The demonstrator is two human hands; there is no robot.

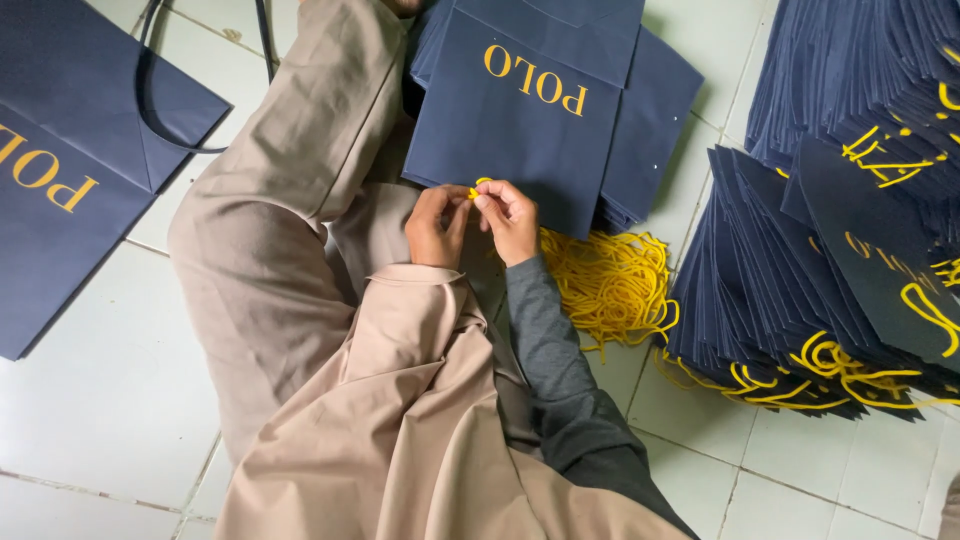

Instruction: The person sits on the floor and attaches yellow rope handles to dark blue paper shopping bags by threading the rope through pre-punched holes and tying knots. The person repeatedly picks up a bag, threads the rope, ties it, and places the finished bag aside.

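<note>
A flat navy paper bag (520,120) with gold lettering lies on top of a small pile of the same bags, beyond my bent knee. My left hand (437,226) and my right hand (509,220) meet at its near edge. Both pinch a short end of yellow cord (476,187) between thumb and fingers, right at the bag's rim. A loose heap of yellow cords (608,280) lies on the floor just right of my right wrist.
A tall fanned stack of navy bags with yellow handles (800,290) fills the right side. Another navy bag (70,170) with a dark cord handle lies at the left. My beige-clad legs cross the white tiled floor (100,400).
</note>
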